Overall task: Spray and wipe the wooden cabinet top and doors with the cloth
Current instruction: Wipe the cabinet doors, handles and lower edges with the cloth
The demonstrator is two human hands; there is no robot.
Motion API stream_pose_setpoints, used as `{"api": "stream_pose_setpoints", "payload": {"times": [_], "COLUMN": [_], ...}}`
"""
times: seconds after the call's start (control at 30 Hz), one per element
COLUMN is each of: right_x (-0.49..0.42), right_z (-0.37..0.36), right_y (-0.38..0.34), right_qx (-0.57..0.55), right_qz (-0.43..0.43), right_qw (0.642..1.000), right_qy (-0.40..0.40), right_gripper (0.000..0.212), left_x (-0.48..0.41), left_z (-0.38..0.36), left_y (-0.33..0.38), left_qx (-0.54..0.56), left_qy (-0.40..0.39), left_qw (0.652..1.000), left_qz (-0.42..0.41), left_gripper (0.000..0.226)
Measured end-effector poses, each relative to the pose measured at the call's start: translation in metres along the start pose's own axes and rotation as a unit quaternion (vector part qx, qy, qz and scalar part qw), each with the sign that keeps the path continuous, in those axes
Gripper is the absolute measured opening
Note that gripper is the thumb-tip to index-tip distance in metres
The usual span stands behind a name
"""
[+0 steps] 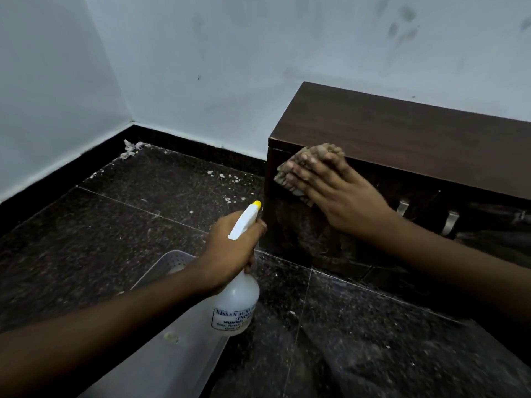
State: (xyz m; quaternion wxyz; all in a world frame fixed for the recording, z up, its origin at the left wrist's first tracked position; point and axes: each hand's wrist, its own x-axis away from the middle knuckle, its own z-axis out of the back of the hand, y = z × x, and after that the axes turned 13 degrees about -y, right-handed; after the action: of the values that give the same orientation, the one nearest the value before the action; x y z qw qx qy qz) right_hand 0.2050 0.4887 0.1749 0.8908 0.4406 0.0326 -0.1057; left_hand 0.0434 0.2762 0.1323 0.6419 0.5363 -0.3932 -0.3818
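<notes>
Against the pale blue wall, on the right of the head view, stands a low dark brown wooden cabinet with a flat top and glossy front doors. The right hand lies flat on the upper left corner of the front, just under the top edge. Its fingers are straight and close together, pressing a crumpled beige-brown cloth against the door. The cloth shows past the fingertips and along the hand's lower edge. Two brushed metal handles hang on the doors to the right of the wrist.

Lower and nearer the centre, the left hand grips a translucent white plastic spray bottle by the neck, fingers curled round it below the white trigger head. The yellow nozzle tip points up towards the cabinet's left edge and sits close to it. Part of a printed label shows on the bottle's body.

Beneath the left forearm sits a translucent grey plastic tray with a perforated end wall, on the dark speckled tiled floor. Pale scraps of debris lie in the far corner by the black skirting, and white flecks are scattered over the tiles.
</notes>
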Motion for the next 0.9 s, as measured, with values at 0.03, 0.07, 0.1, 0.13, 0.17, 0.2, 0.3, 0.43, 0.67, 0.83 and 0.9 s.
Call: {"api": "stream_pose_setpoints", "payload": {"times": [0.03,0.07,0.1,0.13,0.17,0.2,0.3,0.43,0.67,0.83,0.9], "right_x": [0.011,0.022,0.032,0.037,0.042,0.045,0.048,0.048,0.068,0.099,0.112], "right_z": [0.001,0.001,0.002,0.004,0.004,0.002,-0.005,0.005,-0.001,0.000,-0.001], "right_y": [0.007,0.015,0.021,0.023,0.025,0.025,0.026,0.058,0.077,0.103,0.107], "right_qx": [-0.006,-0.012,-0.018,-0.025,-0.030,-0.032,0.003,0.021,-0.182,-0.312,-0.334], "right_qz": [-0.025,-0.050,-0.075,-0.094,-0.102,-0.098,-0.040,-0.039,-0.108,-0.142,-0.162], "right_qw": [1.000,0.999,0.997,0.995,0.994,0.995,0.999,0.999,0.976,0.936,0.924], "right_qy": [0.001,0.002,0.002,0.006,0.004,0.001,-0.006,-0.004,-0.053,-0.084,-0.087], "right_gripper": [0.063,0.064,0.066,0.067,0.067,0.067,0.066,0.065,0.056,0.059,0.060], "left_x": [0.000,-0.002,-0.004,-0.007,-0.009,-0.011,-0.011,-0.016,-0.028,-0.034,-0.036], "left_z": [-0.002,-0.004,-0.008,-0.010,-0.018,-0.025,-0.034,-0.052,-0.084,-0.093,-0.096], "left_y": [0.000,0.000,0.000,0.000,-0.001,-0.002,-0.006,-0.008,0.000,-0.002,0.000], "left_qx": [-0.004,-0.006,-0.007,-0.011,-0.007,-0.005,-0.016,-0.036,-0.065,-0.078,-0.093], "left_qy": [-0.001,-0.007,-0.017,-0.025,-0.032,-0.040,-0.061,-0.088,-0.127,-0.131,-0.137], "left_qw": [1.000,1.000,1.000,0.999,0.999,0.999,0.998,0.995,0.988,0.986,0.983], "left_qz": [-0.004,-0.008,-0.012,-0.019,-0.023,-0.022,-0.018,-0.024,-0.057,-0.072,-0.082], "left_gripper": [0.023,0.021,0.021,0.024,0.028,0.032,0.026,0.029,0.035,0.038,0.039]}}
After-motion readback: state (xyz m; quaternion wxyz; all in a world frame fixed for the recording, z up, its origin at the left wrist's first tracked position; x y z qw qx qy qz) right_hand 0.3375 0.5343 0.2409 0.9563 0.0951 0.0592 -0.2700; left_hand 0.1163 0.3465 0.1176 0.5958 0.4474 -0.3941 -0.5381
